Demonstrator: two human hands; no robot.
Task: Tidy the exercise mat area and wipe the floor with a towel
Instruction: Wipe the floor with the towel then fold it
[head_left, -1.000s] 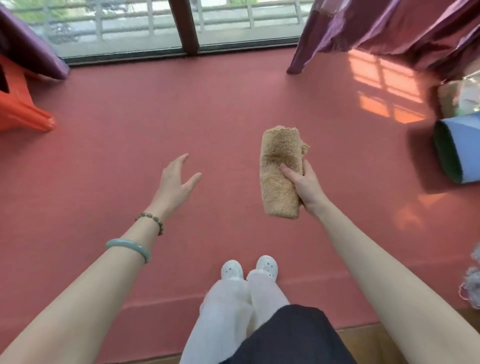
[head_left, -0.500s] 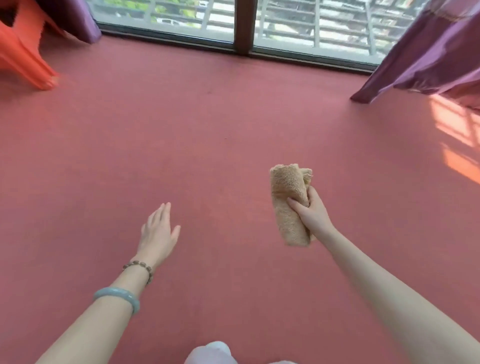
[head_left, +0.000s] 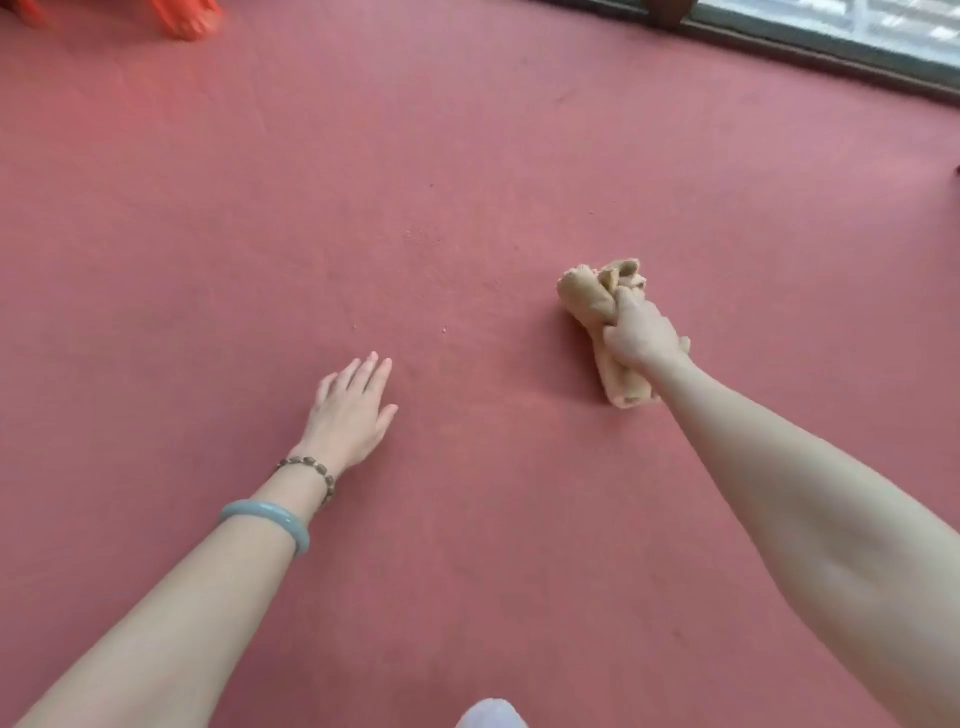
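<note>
Within right hand (head_left: 641, 335), rolled fuzzy towel (head_left: 584, 296)

Red floor (head_left: 467, 156); orange furniture legs (head_left: 189, 15) top-left; window (head_left: 883, 31) top-right.

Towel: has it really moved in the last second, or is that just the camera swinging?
Yes. The right hand has brought the towel down from mid-air to the red floor, where it now sits at or just above the surface.

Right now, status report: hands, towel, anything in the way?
Right hand grips rolled tan towel, low over red floor. Left hand spread, holding nothing. No obstacle near towel; small specks on floor ahead.
</note>
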